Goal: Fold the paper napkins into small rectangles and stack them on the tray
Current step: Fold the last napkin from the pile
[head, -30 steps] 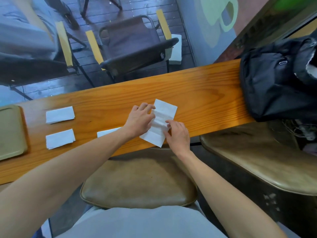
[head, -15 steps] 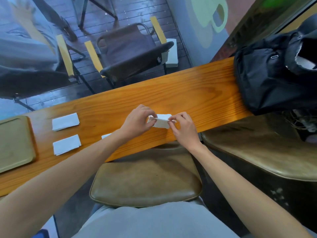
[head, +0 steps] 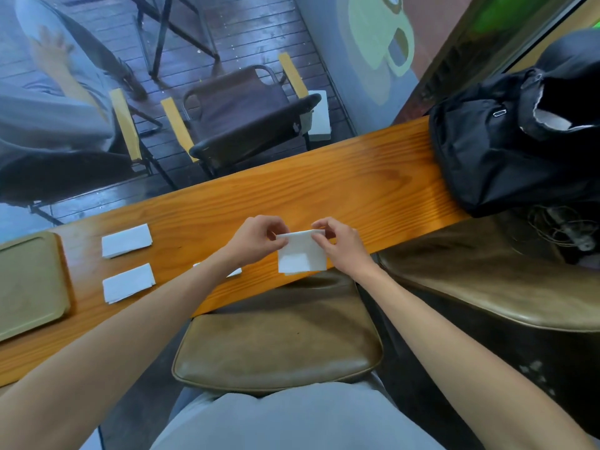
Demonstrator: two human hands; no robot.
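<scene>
I have the white napkin point(head: 301, 253) pinched along its top edge, my left hand point(head: 256, 240) gripping its left corner between thumb and fingers and my right hand point(head: 339, 243) gripping its right corner the same way. The napkin hangs from my hands, folded over, its lower edge reaching the near edge of the wooden bench point(head: 324, 190); I cannot tell whether it touches the wood. Left of the napkin, two folded napkins lie flat on the bench, the farther one point(head: 126, 240) and the nearer one point(head: 129, 283), slightly apart. Another white piece point(head: 234, 272) shows just left of the napkin, mostly hidden under my left forearm. Further left of them sits the olive tray point(head: 29, 284), nothing stacked on its visible part. Right of the napkin, well apart, a black bag point(head: 506, 141) rests on the bench.
</scene>
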